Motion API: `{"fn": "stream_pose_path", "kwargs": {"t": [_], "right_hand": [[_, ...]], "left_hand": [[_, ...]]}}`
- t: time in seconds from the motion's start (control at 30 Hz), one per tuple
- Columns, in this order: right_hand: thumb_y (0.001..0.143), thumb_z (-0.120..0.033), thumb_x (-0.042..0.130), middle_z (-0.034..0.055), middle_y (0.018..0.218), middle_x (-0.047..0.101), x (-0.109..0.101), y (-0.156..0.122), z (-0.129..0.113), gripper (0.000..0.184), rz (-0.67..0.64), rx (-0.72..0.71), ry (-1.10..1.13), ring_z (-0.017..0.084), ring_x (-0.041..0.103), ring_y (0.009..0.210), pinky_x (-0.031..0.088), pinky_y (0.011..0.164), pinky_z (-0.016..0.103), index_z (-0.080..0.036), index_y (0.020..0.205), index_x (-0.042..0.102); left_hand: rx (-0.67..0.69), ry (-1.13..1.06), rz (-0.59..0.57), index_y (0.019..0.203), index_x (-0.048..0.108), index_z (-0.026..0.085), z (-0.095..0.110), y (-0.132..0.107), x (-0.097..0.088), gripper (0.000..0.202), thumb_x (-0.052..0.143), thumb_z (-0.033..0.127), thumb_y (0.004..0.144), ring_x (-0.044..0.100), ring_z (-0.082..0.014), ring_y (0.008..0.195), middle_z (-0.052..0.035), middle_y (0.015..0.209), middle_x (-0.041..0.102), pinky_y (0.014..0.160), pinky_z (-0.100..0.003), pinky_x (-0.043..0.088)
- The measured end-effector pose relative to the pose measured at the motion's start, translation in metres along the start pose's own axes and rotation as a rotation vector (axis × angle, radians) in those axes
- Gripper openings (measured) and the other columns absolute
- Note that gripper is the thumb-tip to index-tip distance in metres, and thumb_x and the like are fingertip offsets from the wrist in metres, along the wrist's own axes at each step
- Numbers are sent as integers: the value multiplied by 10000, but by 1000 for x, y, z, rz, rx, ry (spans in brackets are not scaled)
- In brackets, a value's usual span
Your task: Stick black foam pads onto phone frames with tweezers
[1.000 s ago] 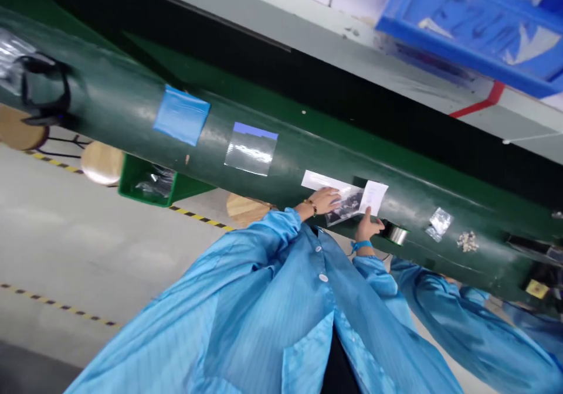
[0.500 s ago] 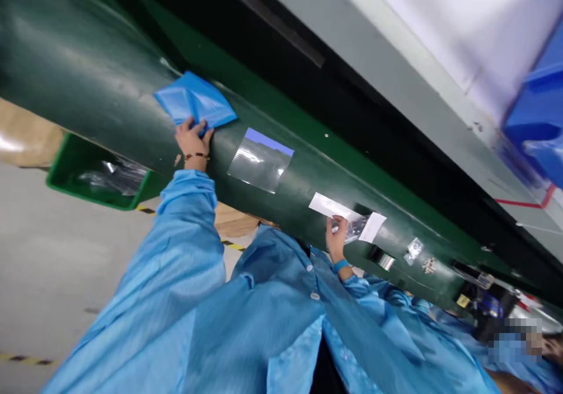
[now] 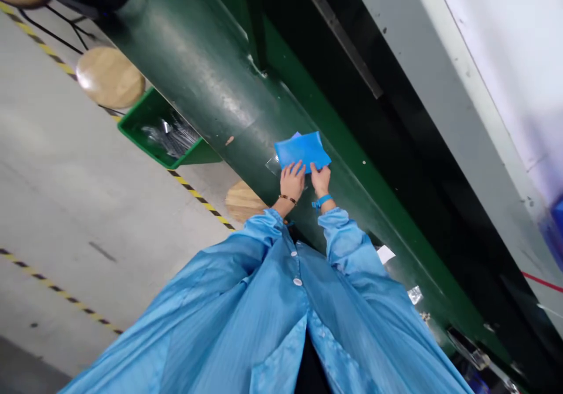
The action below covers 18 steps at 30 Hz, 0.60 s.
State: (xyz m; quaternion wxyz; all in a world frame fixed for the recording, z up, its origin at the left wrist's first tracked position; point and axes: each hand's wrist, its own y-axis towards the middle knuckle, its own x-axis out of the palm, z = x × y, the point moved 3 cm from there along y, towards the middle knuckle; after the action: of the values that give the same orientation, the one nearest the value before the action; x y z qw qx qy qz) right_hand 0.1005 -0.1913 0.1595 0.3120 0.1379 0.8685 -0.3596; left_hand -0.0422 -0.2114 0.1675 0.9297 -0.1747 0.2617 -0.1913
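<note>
A blue plastic bag [image 3: 302, 149] lies on the dark green bench [image 3: 206, 60], partly over a clear bag [image 3: 273, 163] whose edge shows at its left. My left hand [image 3: 292, 181] pinches the bag's near left edge. Beside it, my right hand [image 3: 321, 178] grips the near right edge. Both arms are in light blue sleeves; the left wrist has a bead bracelet, the right a blue strap.
A green bin [image 3: 163, 138] with clear wrapped items hangs below the bench. Two round wooden stools [image 3: 109, 76] stand on the grey floor with yellow-black tape lines. A white paper [image 3: 386, 254] and small clear packets [image 3: 414, 294] lie further right on the bench.
My left hand brought the blue bag from the left over the clear bag. My right hand left the white paper and packet and joined it on the blue bag. The view swung left.
</note>
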Motion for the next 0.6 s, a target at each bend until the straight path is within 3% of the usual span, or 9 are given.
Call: {"fn": "stream_pose_path", "kwargs": {"t": [0.1,0.17,0.27,0.33,0.4,0.5,0.6], "right_hand": [[856,-784,638,100,939,761,-18,5,-1,608,-29,-16,24,265,688,938,597,946,437,-186,958,684],[821,-806,674,70,878,755,-31,2,-2,614,-81,-28,54,248,676,883,601,905,420,-198,903,682],[779,-830,729,55,886,764,-48,-2,-8,654,-174,-40,98,235,677,875,597,891,400,-191,918,711],[768,-822,770,49,917,773,-56,-4,-17,651,-244,-49,125,232,685,895,590,912,393,-193,931,736],[770,-803,803,41,928,777,-61,-5,-27,622,-309,-51,152,239,695,924,586,928,393,-203,928,757],[771,-780,838,33,932,789,-66,-7,-42,584,-376,-41,205,264,712,988,591,952,409,-224,943,783],[757,-787,851,30,991,814,-67,-9,-48,592,-403,-9,279,271,731,1025,599,993,432,-250,999,798]], "left_hand": [[60,-61,-11,1495,699,245,13,-19,0,485,520,383,1066,459,-353,1579,-96,1658,561,1336,-569,311],[59,-122,30,1494,692,237,9,-18,-7,527,576,483,1044,478,-349,1559,-118,1657,556,1332,-551,331],[-116,-271,241,1525,635,185,-18,13,-26,591,555,525,1048,477,-328,1554,-160,1671,520,1329,-523,346],[-233,-453,282,1572,560,169,-40,47,-35,705,647,569,998,474,-334,1553,-186,1647,534,1329,-523,345],[-287,-722,88,1586,524,181,-57,81,-36,842,755,635,916,568,-334,1466,-196,1540,627,1268,-519,423],[-276,-951,-221,1383,681,174,-68,112,-40,794,798,735,833,720,-310,1214,-171,1255,768,1128,-493,535],[-245,-967,-285,1198,747,190,-71,120,-49,718,891,717,731,720,-275,1184,-136,1212,780,1122,-446,532]]}}
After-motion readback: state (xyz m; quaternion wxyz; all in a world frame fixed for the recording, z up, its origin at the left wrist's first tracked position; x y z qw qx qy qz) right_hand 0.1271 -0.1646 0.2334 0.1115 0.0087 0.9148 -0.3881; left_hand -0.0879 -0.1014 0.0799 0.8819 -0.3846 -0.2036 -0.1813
